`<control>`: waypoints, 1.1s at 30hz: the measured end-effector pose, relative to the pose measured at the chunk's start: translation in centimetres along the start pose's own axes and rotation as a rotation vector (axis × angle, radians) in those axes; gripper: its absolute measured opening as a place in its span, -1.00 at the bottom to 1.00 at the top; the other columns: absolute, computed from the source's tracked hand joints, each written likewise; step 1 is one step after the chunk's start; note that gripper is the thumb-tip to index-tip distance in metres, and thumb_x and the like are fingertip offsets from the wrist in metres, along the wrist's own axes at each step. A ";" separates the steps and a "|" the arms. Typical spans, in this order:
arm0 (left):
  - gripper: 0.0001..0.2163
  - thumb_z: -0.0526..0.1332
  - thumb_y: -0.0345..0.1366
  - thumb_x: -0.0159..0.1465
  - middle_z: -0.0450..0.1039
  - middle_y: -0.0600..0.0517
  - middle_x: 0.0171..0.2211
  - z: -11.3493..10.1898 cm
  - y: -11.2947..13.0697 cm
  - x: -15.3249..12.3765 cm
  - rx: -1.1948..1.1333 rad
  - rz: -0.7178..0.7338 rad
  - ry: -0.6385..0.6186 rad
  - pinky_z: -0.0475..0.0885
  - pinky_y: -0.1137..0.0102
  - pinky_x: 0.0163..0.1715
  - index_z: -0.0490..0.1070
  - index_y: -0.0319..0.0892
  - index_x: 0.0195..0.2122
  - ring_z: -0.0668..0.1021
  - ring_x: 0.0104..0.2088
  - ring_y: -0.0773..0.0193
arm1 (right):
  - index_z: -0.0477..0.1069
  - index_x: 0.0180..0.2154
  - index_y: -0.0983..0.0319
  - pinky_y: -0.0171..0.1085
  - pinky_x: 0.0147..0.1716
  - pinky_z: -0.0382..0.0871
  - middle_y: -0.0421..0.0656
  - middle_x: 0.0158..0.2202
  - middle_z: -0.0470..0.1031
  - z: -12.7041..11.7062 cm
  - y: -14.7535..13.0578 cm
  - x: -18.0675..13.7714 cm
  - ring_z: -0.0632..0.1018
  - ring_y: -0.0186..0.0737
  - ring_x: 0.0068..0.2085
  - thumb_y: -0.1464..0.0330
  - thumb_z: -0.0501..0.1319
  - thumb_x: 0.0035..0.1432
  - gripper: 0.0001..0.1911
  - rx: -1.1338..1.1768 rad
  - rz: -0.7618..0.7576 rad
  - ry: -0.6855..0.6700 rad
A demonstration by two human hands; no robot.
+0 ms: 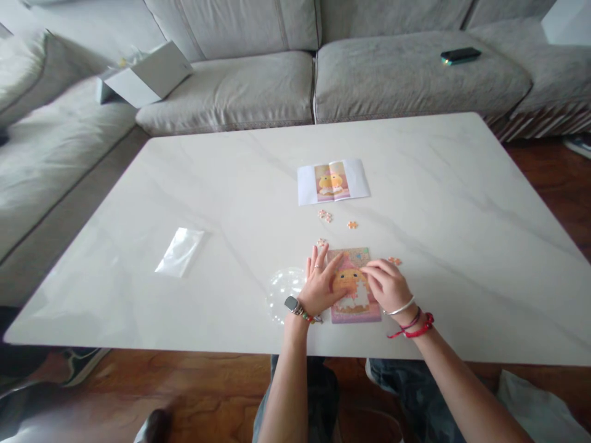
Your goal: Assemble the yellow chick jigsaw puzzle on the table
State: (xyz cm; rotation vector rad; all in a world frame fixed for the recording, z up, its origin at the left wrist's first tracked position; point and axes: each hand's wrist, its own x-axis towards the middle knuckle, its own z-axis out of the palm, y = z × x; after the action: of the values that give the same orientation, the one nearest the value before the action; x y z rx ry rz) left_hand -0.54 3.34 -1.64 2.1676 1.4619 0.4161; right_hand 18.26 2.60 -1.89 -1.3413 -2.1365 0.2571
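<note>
A jigsaw puzzle [353,316] lies near the table's front edge, showing a yellow cartoon figure with a pale gap in its lower middle. My left hand [322,284] rests across its left side, fingers spread. Over the upper right part, my right hand [386,284] has thumb and fingertips pinched together; whatever they hold is too small to make out. Loose puzzle pieces [325,215] sit beyond the puzzle, with a single orange piece [352,225] to their right. More pieces [322,242] lie by my left fingertips, and others [394,261] beside my right hand.
Behind the pieces is a creased paper sheet [307,184] printed with the same picture. A round transparent object [284,292] lies left of my left wrist. Farther left is a clear plastic bag [180,252]. A grey sofa [249,86] borders the marble-patterned table [240,184].
</note>
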 end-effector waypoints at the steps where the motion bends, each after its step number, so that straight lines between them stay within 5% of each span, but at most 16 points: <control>1: -0.42 0.15 -0.16 0.04 -0.19 -0.10 0.17 -0.1 -0.5 0.2 -0.002 -0.017 0.062 -0.01 0.02 0.05 0.00 -0.07 0.10 -0.17 0.16 -0.05 | 0.42 -0.36 0.23 -0.28 -0.31 0.26 -0.13 -0.38 0.40 -0.1 0.7 0.5 0.39 -0.29 -0.34 0.55 0.01 -0.01 -0.75 0.020 0.029 0.055; 5: -0.64 0.06 -0.25 0.13 0.17 -0.09 -0.03 -0.5 -2.9 1.6 0.034 -0.188 0.373 0.18 0.18 -0.01 0.19 -0.13 -0.01 0.19 0.04 0.12 | 0.41 -0.36 0.21 -0.30 -0.34 0.31 -0.14 -0.38 0.40 -0.9 3.2 2.3 0.42 -0.29 -0.34 0.52 0.00 0.01 -0.75 0.057 0.158 0.219; 8: -0.73 0.06 -0.27 0.13 0.26 -0.05 -0.17 -0.4 -3.8 2.5 0.095 -0.282 0.457 0.25 0.23 -0.09 0.31 -0.12 -0.13 0.32 -0.13 0.18 | 0.41 -0.37 0.21 -0.30 -0.33 0.32 -0.14 -0.38 0.41 -1.8 4.7 3.1 0.42 -0.28 -0.33 0.51 0.01 0.01 -0.77 0.068 0.229 0.301; 15: -0.77 0.05 -0.20 0.14 0.22 0.00 -0.08 0.0 -2.4 3.4 0.208 -0.384 0.379 0.20 0.18 -0.12 0.35 0.02 -0.18 0.22 -0.05 0.10 | 0.41 -0.39 0.23 -0.34 -0.41 0.32 -0.14 -0.39 0.42 -2.0 5.7 3.5 0.42 -0.32 -0.39 0.50 0.01 0.01 -0.78 0.085 0.240 0.264; 33: -0.84 0.06 -0.21 0.14 0.30 0.00 -0.18 -0.1 -2.0 3.4 0.185 -0.400 0.377 0.18 0.24 -0.15 0.36 -0.07 -0.30 0.27 -0.11 0.15 | 0.41 -0.37 0.22 -0.35 -0.42 0.34 -0.14 -0.37 0.42 -1.9 6.2 2.9 0.44 -0.32 -0.37 0.51 0.00 0.00 -0.76 0.063 0.157 0.146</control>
State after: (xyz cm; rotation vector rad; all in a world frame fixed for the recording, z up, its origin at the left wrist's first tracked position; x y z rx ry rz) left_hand -0.86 7.16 -2.74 1.9278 2.1642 0.5837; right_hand 23.13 7.73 -2.05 -1.4483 -1.8915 0.2780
